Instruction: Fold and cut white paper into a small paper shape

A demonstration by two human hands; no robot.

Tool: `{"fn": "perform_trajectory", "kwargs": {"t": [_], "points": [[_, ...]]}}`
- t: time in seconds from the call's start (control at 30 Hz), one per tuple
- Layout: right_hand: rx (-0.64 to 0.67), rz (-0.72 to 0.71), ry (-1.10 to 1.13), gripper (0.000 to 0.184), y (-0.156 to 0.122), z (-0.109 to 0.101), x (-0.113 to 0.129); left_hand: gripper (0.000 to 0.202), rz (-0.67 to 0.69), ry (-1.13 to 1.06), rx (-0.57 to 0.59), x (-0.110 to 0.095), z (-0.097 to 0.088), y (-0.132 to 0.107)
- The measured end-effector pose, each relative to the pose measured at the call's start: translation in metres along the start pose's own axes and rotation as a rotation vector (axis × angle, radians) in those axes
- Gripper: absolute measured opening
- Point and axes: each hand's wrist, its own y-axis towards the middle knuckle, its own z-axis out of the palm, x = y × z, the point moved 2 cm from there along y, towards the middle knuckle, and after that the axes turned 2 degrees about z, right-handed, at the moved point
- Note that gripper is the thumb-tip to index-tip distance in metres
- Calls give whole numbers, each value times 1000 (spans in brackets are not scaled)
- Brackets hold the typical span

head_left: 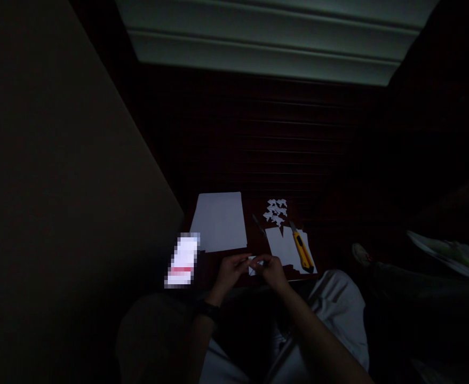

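Between my hands is a small folded piece of white paper (252, 271) at the near edge of a dark table. My left hand (233, 269) pinches its left side, a dark band on the wrist. From the other side, my right hand (272, 271) has its fingers closed on the paper's right part. The fingers cover much of the piece, so its exact fold is hard to make out. Right of my hands, a yellow utility knife (303, 250) lies on cut white paper sheets (279, 244).
A stack of white paper (219, 221) lies at the table's left. Several small white paper shapes (275, 210) are heaped at the back right, with a thin dark tool (259, 225) beside them. A bright pixelated phone-like rectangle (183, 260) is at left. Shoes (444, 253) show at far right.
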Motion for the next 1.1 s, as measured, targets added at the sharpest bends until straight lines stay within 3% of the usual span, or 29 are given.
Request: {"fn": "perform_trajectory", "kwargs": {"t": [0.5, 1.1], "points": [[-61, -51, -50, 18, 0, -4, -1, 43, -53, -93, 48, 3, 0, 2], [-107, -44, -83, 19, 0, -2, -2, 38, -49, -66, -15, 7, 1, 3]]}}
